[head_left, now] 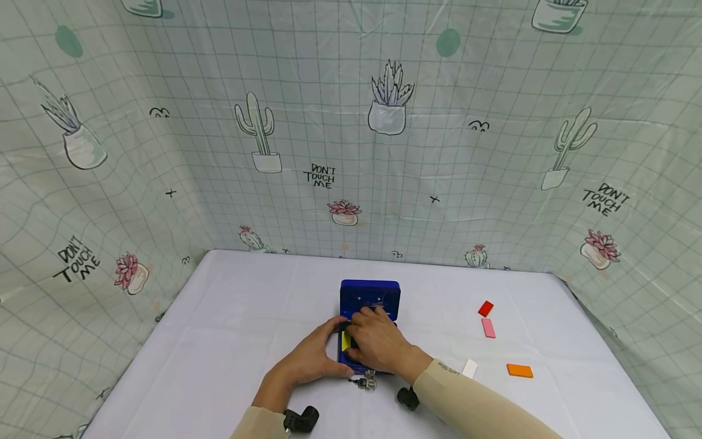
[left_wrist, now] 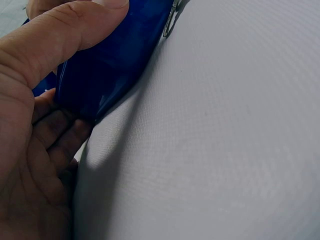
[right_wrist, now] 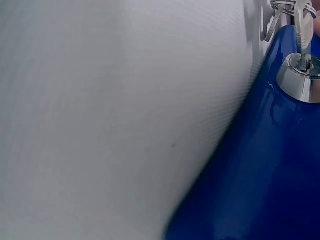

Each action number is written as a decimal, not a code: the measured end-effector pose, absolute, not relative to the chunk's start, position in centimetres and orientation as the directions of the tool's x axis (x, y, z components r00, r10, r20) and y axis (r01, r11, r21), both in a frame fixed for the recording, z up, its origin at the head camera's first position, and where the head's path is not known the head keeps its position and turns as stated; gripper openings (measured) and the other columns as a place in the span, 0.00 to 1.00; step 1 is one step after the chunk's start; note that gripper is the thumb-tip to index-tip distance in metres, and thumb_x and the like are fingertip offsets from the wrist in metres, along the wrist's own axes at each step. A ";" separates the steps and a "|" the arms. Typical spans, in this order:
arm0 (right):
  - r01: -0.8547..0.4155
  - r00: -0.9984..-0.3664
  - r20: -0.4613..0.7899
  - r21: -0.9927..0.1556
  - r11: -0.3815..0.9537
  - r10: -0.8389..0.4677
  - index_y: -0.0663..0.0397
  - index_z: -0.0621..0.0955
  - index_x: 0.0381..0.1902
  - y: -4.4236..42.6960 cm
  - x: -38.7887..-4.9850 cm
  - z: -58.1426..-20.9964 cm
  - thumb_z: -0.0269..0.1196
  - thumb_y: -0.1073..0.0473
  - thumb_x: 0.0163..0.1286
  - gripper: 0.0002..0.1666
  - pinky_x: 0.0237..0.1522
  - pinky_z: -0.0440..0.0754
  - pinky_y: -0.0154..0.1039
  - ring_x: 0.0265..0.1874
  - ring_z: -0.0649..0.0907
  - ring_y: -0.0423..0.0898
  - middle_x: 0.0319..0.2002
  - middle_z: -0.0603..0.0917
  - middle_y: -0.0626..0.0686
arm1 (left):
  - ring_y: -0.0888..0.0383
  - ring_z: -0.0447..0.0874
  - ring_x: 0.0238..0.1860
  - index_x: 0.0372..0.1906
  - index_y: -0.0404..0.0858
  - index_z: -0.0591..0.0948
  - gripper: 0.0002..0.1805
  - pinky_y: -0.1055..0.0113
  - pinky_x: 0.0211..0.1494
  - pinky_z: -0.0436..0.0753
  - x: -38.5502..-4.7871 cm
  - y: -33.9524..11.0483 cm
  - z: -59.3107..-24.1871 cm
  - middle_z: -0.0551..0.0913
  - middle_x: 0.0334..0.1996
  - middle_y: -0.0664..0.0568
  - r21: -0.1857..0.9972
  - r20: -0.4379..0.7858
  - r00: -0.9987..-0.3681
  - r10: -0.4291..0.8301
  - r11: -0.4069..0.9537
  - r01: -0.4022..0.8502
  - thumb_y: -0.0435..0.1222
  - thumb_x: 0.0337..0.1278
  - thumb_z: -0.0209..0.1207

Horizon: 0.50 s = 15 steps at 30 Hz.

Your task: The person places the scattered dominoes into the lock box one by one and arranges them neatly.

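A blue metal box (head_left: 370, 292) stands on the white table with its lid raised. The left hand (head_left: 312, 355) grips the box's left side, thumb at the front corner and fingers along the side; the left wrist view shows this hand (left_wrist: 30, 100) around the blue wall (left_wrist: 107, 65). Over the box's inside, the right hand (head_left: 379, 339) reaches in with bent fingers; their tips are hidden, so what they hold cannot be seen. A yellow piece (head_left: 345, 341) shows inside at the left. Keys (head_left: 364, 382) hang from the front lock (right_wrist: 300, 82).
Right of the box lie a red block (head_left: 485, 308), a pink block (head_left: 488, 328), an orange block (head_left: 520, 371) and a white block (head_left: 469, 368), the last beside the right sleeve. A patterned cloth (head_left: 351, 146) rises behind and beside the table (head_left: 236, 305).
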State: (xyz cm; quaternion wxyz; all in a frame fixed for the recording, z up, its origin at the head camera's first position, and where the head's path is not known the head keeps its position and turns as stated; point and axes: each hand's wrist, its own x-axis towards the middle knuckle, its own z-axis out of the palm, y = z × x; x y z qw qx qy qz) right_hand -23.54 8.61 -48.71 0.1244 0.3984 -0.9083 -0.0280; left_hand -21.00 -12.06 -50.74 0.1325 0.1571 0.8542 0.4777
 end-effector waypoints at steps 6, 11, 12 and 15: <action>-0.718 -0.651 0.209 0.143 0.681 -0.730 0.48 0.89 0.48 8.7 -23.4 -48.7 0.71 0.36 0.68 0.25 0.60 0.81 0.51 0.47 0.80 0.46 0.43 0.85 0.46 | 0.38 0.57 0.82 0.83 0.44 0.61 0.62 0.35 0.81 0.59 -21.0 -12.1 -50.7 0.62 0.82 0.40 0.858 -0.074 -0.916 0.394 0.494 0.143 0.50 0.42 0.83; -0.716 -0.653 0.220 0.134 0.685 -0.725 0.49 0.89 0.50 8.7 -23.4 -48.7 0.70 0.34 0.68 0.27 0.59 0.81 0.51 0.49 0.81 0.47 0.44 0.85 0.46 | 0.38 0.57 0.82 0.83 0.45 0.61 0.62 0.35 0.81 0.59 -20.8 -12.1 -50.6 0.62 0.82 0.40 0.858 -0.066 -0.916 0.396 0.491 0.150 0.49 0.41 0.83; -0.715 -0.653 0.224 0.130 0.686 -0.723 0.49 0.88 0.50 8.8 -23.5 -48.7 0.70 0.34 0.68 0.27 0.59 0.81 0.50 0.49 0.81 0.47 0.44 0.85 0.47 | 0.38 0.57 0.82 0.82 0.44 0.62 0.62 0.35 0.81 0.59 -20.8 -12.1 -50.6 0.62 0.82 0.40 0.858 -0.064 -0.916 0.397 0.491 0.153 0.49 0.41 0.83; -0.712 -0.652 0.243 0.131 0.690 -0.719 0.50 0.88 0.50 8.9 -23.5 -48.7 0.69 0.34 0.68 0.28 0.56 0.80 0.49 0.49 0.81 0.47 0.44 0.85 0.47 | 0.38 0.57 0.82 0.82 0.44 0.62 0.62 0.35 0.81 0.59 -20.8 -12.2 -50.6 0.62 0.81 0.39 0.859 -0.059 -0.915 0.400 0.488 0.158 0.48 0.41 0.83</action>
